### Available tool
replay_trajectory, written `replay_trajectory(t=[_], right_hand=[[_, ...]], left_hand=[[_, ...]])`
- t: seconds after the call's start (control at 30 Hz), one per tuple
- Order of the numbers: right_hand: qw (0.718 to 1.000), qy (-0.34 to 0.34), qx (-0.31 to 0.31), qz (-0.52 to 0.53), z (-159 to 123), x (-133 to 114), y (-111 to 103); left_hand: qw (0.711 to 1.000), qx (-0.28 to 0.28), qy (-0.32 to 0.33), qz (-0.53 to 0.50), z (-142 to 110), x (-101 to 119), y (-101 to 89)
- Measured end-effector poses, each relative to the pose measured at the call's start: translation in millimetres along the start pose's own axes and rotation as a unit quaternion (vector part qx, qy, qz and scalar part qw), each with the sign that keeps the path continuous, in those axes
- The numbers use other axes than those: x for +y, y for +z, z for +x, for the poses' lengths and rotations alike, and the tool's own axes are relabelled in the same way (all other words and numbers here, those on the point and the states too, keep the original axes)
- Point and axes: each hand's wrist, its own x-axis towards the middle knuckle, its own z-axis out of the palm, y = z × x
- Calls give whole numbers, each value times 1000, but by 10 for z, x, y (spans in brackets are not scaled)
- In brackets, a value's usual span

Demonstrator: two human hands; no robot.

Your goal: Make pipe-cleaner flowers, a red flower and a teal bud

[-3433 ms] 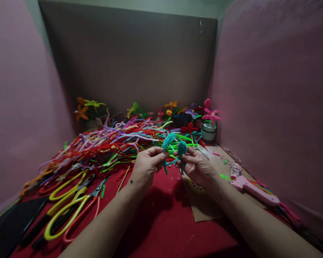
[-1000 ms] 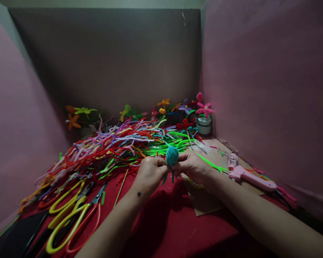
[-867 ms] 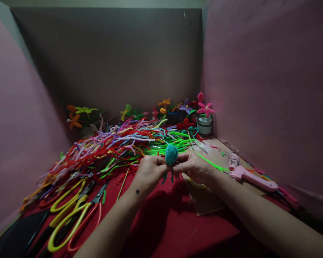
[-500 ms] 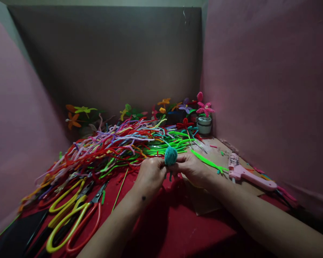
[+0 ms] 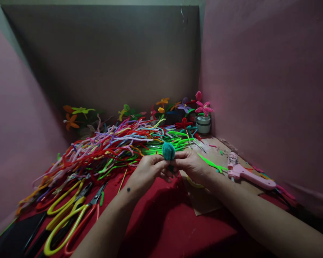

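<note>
Both hands meet at the middle of the red table (image 5: 161, 222) and pinch a teal pipe-cleaner piece (image 5: 168, 151). Its rounded looped top sticks up above the fingertips; its stems are hidden between the fingers. My left hand (image 5: 148, 171) grips it from the left with closed fingers. From the right, my right hand (image 5: 191, 165) has its fingers pressed onto the same piece. Just behind the hands lies a big heap of pipe cleaners (image 5: 115, 145) in many colours.
Yellow-handled scissors (image 5: 67, 218) and pliers lie at the front left. A pink glue gun (image 5: 249, 175) rests on a cardboard sheet (image 5: 204, 204) at right. Finished pipe-cleaner flowers (image 5: 201, 107), one in a small pot (image 5: 204, 125), line the back. Pink walls close in both sides.
Two separate teal loops held apart 3.4 s ago are now pressed together into one bunch. In the last second the hands drew the stems in between the fingers and rose slightly.
</note>
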Motion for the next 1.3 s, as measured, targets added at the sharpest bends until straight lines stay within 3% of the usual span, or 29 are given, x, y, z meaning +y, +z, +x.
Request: replay_trajectory(t=[0.1,0.3,0.5,0.6,0.87,1.0,1.3], right_hand=[[1000,2,-1,-1,3,5,0],[997,-10,-3,-77,-7,-20,-9],[972,-90,29,-214,-42,-27,37],[963,-120,6,-241,-56,-69,58],[994,-37,-8,-103,-30,-82,20],[990,-72,36,-114,-18,-14,-17],[987,-119,59,-87,-30,10,12]], left_hand=[[998,40,-2,-53,10,-20,18],[997,68,-5,-27,4,-34,43],[996,84,-6,-11,30,-62,49],[995,97,-6,4,22,-41,33],[993,110,15,47,-6,-21,19],[993,98,31,63,3,-55,28],[989,130,34,54,2,-18,-6]])
